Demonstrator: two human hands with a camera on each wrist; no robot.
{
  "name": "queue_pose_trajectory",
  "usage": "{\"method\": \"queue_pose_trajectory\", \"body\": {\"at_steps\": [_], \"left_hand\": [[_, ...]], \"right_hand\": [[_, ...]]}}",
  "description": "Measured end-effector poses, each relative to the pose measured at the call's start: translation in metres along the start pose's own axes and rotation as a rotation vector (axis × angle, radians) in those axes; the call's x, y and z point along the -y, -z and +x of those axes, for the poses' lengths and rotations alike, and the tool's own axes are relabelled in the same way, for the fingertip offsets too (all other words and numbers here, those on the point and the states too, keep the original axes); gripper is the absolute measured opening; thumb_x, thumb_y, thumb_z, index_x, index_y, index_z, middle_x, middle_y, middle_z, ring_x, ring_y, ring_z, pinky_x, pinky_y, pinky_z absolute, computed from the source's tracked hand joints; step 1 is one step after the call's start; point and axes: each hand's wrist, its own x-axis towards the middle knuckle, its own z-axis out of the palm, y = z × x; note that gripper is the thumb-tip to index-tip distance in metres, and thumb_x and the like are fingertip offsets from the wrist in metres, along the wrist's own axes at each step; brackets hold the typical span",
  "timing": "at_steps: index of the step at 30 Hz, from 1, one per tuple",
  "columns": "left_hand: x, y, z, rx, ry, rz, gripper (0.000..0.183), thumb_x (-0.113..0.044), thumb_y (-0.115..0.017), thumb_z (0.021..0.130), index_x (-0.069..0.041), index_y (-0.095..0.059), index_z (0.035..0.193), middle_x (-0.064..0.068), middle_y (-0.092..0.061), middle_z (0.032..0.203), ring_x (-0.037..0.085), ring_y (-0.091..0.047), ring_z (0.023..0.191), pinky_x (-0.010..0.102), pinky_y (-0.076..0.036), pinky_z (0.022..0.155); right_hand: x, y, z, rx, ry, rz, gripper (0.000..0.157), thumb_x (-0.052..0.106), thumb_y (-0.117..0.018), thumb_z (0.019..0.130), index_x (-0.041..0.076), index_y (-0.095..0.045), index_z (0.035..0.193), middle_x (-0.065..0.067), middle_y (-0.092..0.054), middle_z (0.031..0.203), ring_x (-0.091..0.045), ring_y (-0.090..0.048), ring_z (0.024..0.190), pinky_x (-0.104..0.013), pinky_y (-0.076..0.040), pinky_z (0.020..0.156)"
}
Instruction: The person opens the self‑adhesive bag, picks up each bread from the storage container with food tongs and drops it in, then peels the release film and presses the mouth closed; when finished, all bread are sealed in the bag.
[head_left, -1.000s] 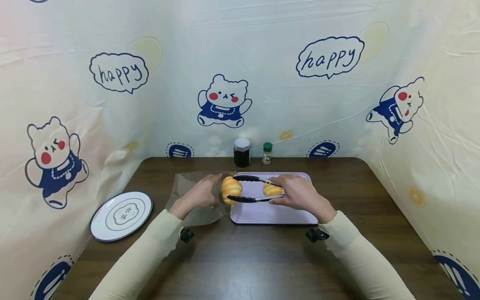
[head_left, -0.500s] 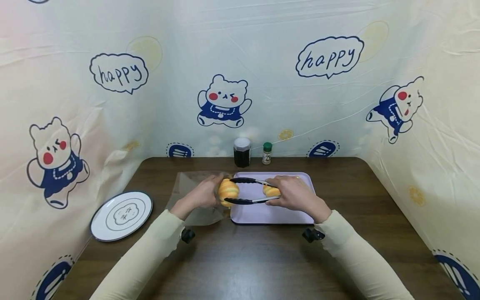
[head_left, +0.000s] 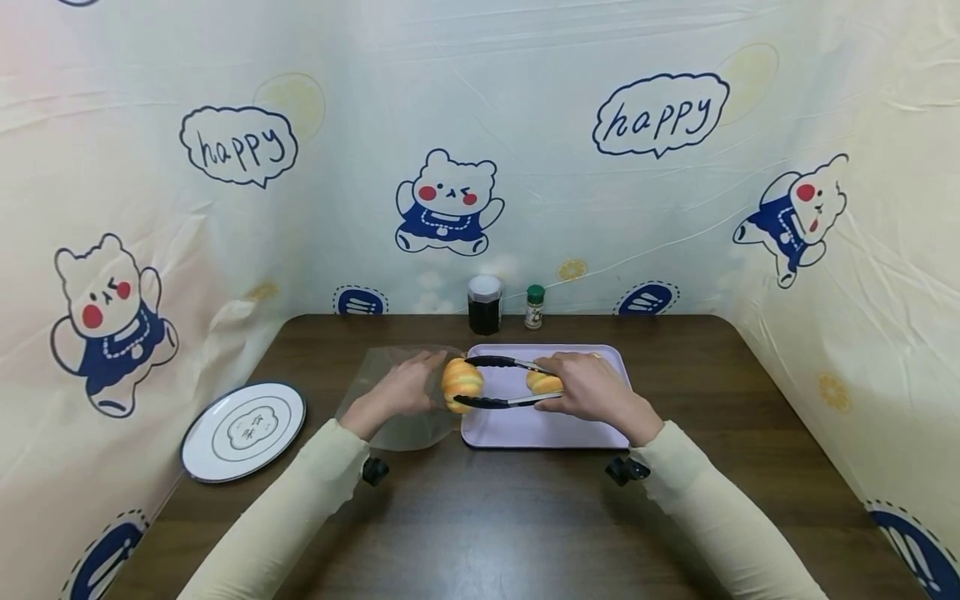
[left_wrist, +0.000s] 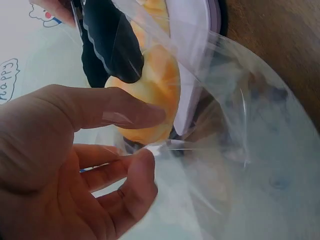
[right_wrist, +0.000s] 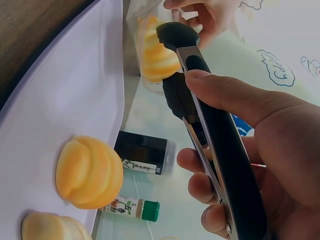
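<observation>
My left hand holds a clear plastic bag, its thumb and fingers at the mouth. A striped yellow-orange bread roll is at that mouth, partly behind the film in the left wrist view. The black-tipped metal tongs are gripped by my right hand, thumb on one arm and fingers curled round the other. Their tips lie against either side of the roll. On the lilac tray sits another bread roll, with a further roll beside it in the right wrist view.
A dark jar with a pale lid and a green-capped shaker bottle stand at the table's back edge. To the left lies a white plate with a dark rim. Printed cloth walls surround the brown table.
The tongs and roll shift slightly left toward the bag, then come back a little to the right. My right hand ends a bit further left. The left hand stays about where it was.
</observation>
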Motion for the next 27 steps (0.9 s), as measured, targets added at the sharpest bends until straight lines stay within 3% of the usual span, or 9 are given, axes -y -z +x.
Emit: {"method": "queue_pose_trajectory", "body": {"at_steps": [7, 11, 20, 27], "left_hand": [[-0.003, -0.003, 0.004, -0.011, -0.02, -0.069, 0.096, -0.005, -0.08, 0.074, -0.005, -0.031, 0.156, 0.02, -0.035, 0.159, 0.041, -0.035, 0.146, 0.057, -0.038, 0.114], [-0.006, -0.005, 0.005, -0.011, -0.019, -0.099, 0.097, -0.003, -0.081, 0.073, -0.003, -0.03, 0.156, 0.019, -0.033, 0.161, 0.04, -0.034, 0.147, 0.055, -0.035, 0.117], [-0.006, -0.003, 0.004, -0.032, -0.064, -0.075, 0.093, -0.008, -0.084, 0.071, 0.002, -0.038, 0.151, 0.022, -0.04, 0.156, 0.042, -0.041, 0.141, 0.053, -0.039, 0.114], [-0.009, -0.003, 0.003, -0.023, -0.045, -0.087, 0.093, -0.004, -0.079, 0.071, 0.0, -0.036, 0.153, 0.016, -0.036, 0.159, 0.037, -0.042, 0.142, 0.048, -0.043, 0.112]], "right_hand": [[0.005, -0.003, 0.003, -0.003, 0.036, -0.024, 0.065, 0.052, -0.079, 0.08, 0.015, -0.065, 0.133, -0.005, -0.072, 0.119, -0.022, -0.07, 0.101, -0.041, -0.058, 0.086], [0.008, -0.005, 0.005, 0.02, 0.016, -0.028, 0.066, 0.053, -0.078, 0.08, 0.016, -0.064, 0.134, -0.005, -0.071, 0.122, -0.022, -0.069, 0.104, -0.041, -0.058, 0.088], [0.01, -0.009, 0.007, 0.037, -0.045, -0.014, 0.065, 0.053, -0.079, 0.079, 0.015, -0.066, 0.131, -0.004, -0.072, 0.117, -0.02, -0.068, 0.094, -0.041, -0.058, 0.083], [0.013, -0.011, 0.006, 0.003, 0.018, -0.058, 0.067, 0.052, -0.079, 0.08, 0.015, -0.064, 0.134, -0.006, -0.07, 0.125, -0.025, -0.069, 0.106, -0.043, -0.057, 0.089]]}}
